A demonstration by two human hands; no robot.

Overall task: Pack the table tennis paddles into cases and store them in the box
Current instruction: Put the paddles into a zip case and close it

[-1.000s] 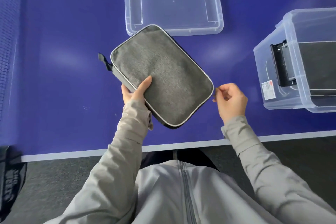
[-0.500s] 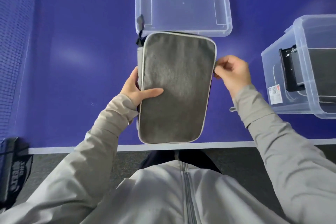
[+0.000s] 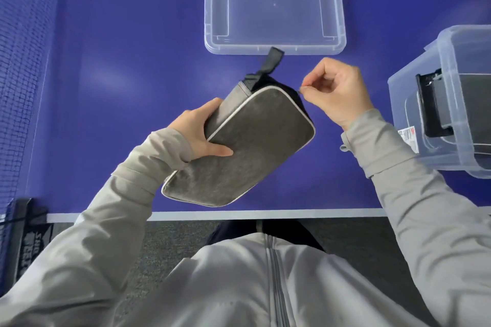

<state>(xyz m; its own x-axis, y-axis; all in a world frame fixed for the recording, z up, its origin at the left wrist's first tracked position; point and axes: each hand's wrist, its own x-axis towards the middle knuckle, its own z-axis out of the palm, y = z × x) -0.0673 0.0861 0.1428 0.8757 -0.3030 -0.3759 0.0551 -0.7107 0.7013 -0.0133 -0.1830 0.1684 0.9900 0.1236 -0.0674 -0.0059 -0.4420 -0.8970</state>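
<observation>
L hand [image 3: 198,133] gripping grey case [image 3: 244,151] by long edge, held tilted above table [image 3: 106,61], R hand [image 3: 338,91] pinching zipper pull [image 3: 301,91] at far corner, lid [image 3: 273,5] beyond, box [image 3: 451,103] near R.

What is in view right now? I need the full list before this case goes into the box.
paddle case: 1, grey with white piping and a black loop, held over the table's near edge
second case: 1, grey, inside the storage box
storage box: 1, clear, table's right side
lid: 1, clear, far side of table
table tennis table: 1, blue, white edge line
net: 1, dark, left
net post: 1, black, lower left
left hand: grips the paddle case's side
right hand: pinches the zip pull
</observation>
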